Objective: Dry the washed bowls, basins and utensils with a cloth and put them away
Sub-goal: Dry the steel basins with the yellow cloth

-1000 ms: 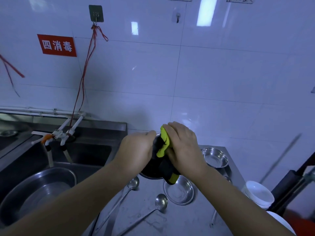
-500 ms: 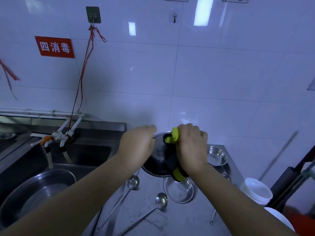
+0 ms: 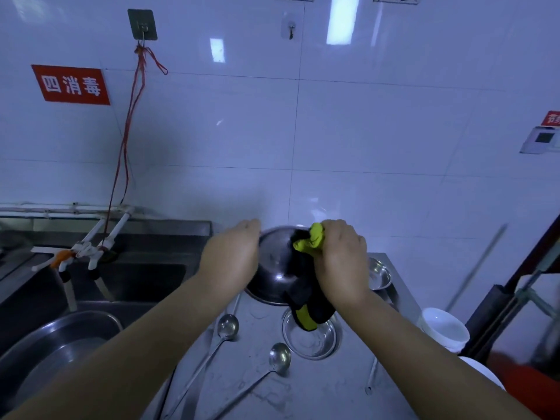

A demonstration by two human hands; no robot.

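Steel counter against white tile: I see both hands up on a tilted, shiny round bowl, held above the counter's back edge.

Left hand has its fingers curled over the bowl's left rim. Right hand is fisted round a bunched black-and-yellow cloth, pressed to the bowl's right side; the cloth's tail hangs over a shallow steel dish. Two long ladles lie left of the dish, with bare counter nearer me. Steel basin sits in the sink; white bowls stand far right.
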